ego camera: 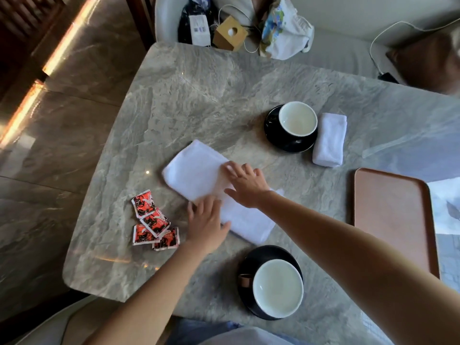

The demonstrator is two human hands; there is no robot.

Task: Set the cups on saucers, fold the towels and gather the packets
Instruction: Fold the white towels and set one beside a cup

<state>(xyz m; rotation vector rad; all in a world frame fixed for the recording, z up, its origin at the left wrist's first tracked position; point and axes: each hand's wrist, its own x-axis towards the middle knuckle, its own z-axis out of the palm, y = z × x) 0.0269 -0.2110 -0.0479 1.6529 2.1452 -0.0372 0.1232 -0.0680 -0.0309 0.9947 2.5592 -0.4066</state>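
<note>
A white towel [196, 174] lies spread in a long strip across the middle of the marble table [199, 95]. My right hand [246, 181] presses flat on its middle, fingers apart. My left hand [206, 220] rests flat on the towel's near left edge. A second white towel [329, 139] lies folded beside the far cup [297, 118], which sits on a black saucer [273, 138]. The near cup [277, 287] stands on another black saucer [249, 260]. Several red and black packets [151, 221] lie in a loose overlapping cluster left of my left hand.
A brown rectangular tray [390, 217] lies at the right. Past the table's far edge, a seat holds a dark bag [194, 21], a small wooden box [230, 33] and a printed cloth bag [283, 28]. A white cable [373, 43] runs over the sofa.
</note>
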